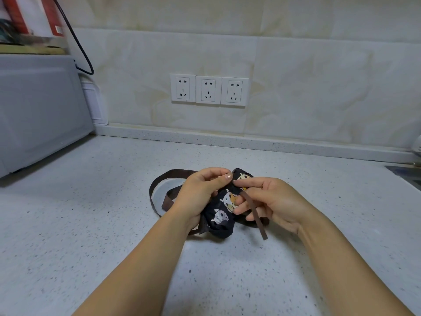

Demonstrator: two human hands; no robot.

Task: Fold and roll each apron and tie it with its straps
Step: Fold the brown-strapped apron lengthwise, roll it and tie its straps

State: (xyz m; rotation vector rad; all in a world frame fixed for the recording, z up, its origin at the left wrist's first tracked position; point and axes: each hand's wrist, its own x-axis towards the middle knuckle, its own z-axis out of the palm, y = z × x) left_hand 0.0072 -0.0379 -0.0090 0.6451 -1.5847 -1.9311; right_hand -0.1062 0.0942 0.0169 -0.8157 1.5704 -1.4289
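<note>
A dark apron with cartoon animal prints, rolled into a tight bundle (222, 215), sits on the speckled countertop (91, 224). My left hand (202, 190) curls round the bundle's left side, thumb and fingers pinching at its top. My right hand (271, 201) pinches at the same top spot, and a thin brown strap end (257, 218) hangs down across its fingers. A wider brown strap loop (159, 185) lies on the counter to the left of the bundle. The knot area between my fingertips is hidden.
A grey microwave-like appliance (38, 110) stands at the left with a black cable (77, 44) behind it. Three wall sockets (208, 90) sit on the tiled backsplash. A sink edge (407, 174) shows at the far right.
</note>
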